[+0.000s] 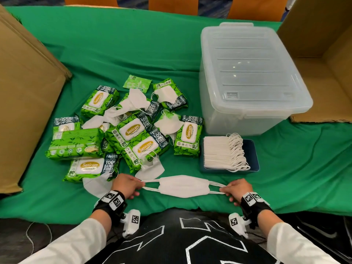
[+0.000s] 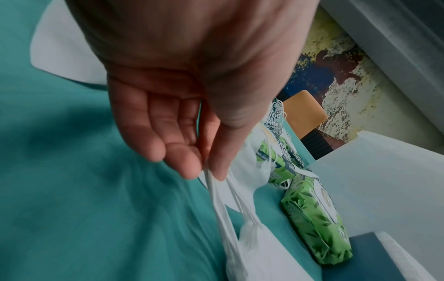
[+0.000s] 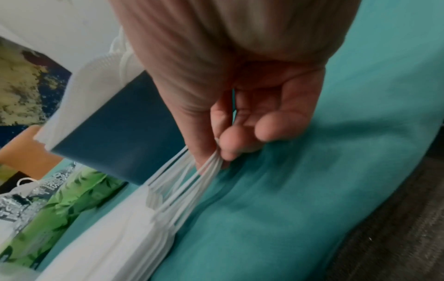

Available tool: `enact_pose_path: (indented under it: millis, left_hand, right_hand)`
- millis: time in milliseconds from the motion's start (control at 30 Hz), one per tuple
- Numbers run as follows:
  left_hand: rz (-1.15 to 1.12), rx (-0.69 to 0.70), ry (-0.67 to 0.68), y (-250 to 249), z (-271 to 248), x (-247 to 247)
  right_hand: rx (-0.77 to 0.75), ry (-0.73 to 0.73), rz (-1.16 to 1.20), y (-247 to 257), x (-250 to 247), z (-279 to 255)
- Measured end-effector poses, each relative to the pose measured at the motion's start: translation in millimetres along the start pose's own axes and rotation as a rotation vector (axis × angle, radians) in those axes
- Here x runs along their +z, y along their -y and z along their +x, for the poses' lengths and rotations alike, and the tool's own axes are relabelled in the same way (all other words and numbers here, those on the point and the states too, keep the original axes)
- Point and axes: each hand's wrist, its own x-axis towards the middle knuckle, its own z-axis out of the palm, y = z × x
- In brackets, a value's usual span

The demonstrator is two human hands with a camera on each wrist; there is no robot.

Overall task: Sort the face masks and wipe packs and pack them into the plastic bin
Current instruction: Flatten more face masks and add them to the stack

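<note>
Left hand (image 1: 126, 185) pinches the ear loops at the 9 o'clock end of a small stack of masks (image 1: 184, 186); right hand (image 1: 236, 189) pinches the loops at the 3 o'clock end. Wrist views show several loops bunched between thumb and fingertips (image 2: 190, 167) on each side, so more than one mask. The stack is stretched flat between the hands at 6 o'clock on the table (image 1: 295, 168): white, folded, loops taut.

At 1 o'clock from it, a blue tray (image 1: 254, 155) holds a neat row of sorted masks (image 1: 217, 153), loops all toward 3 o'clock. Behind that, at 1 o'clock, the plastic bin (image 1: 247, 77) sits with its lid on, apparently nothing packed yet.

At 10 o'clock, a pile of green wipe packs (image 1: 131, 130) lies jumbled with loose masks (image 1: 167, 124) on and under them.

Progress, by my read: mask sorting well underway, wipes unsorted, bin packing not begun.
</note>
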Motion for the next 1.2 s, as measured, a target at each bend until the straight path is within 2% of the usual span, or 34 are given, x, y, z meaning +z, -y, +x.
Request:
enact_pose_path:
  millis: [233, 500, 833, 1067, 1200]
  left_hand:
    - [0.010, -0.054, 0.019, 6, 4, 4]
    - [-0.047, -0.045, 0.046, 6, 8, 4]
    - [-0.112, -0.150, 0.126, 4, 9, -2]
    - [-0.035, -0.136, 0.124, 6, 7, 0]
    - [0.038, -0.031, 0.080, 0, 3, -11]
  right_hand:
    - [0.028, 0.043, 0.027, -3, -2, -1]
    - [-0.064, 0.017, 0.040, -4, 1, -2]
    - [-0.021, 0.078, 0.117, -1, -2, -4]
    - [-0.018, 0.093, 0.138, 2, -1, -6]
    - [-0.075, 0.022, 0.128, 5, -11, -6]
